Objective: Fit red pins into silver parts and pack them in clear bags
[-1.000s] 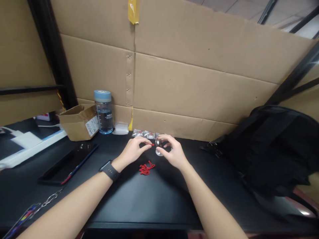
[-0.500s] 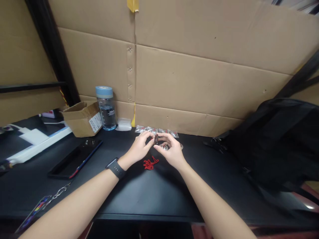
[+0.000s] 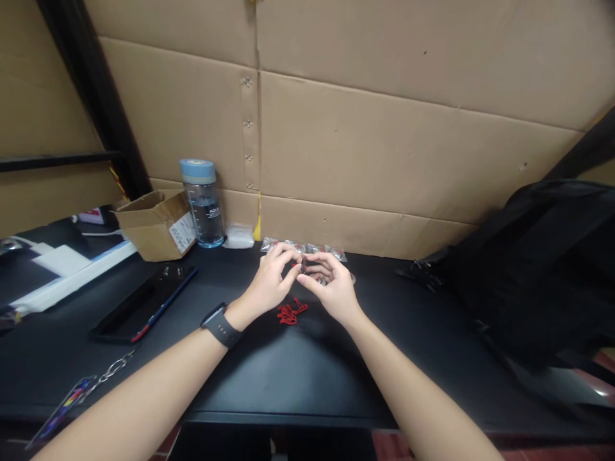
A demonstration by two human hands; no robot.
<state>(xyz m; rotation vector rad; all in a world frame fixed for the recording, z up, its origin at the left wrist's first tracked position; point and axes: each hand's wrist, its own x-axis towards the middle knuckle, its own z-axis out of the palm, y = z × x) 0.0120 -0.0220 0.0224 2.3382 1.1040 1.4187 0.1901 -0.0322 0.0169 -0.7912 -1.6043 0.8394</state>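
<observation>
Your black tabletop looks smooth, so a dropped part could slide or roll away on it. Your right hand holds the piece with thumb and fingertips, the other fingers curled behind; squeezing unevenly could pop it loose. Your left hand meets it, fingers narrowed around a bit of red, though you cannot tell how firmly they grip. The clear packets lie just beyond your knuckles, where a forward nudge could scatter them. The tangled red cords sit below your hands; a trailing finger could snag them. The thin shiny piece is raised between your fingertips, its edge mostly hidden, inviting misalignment.
</observation>
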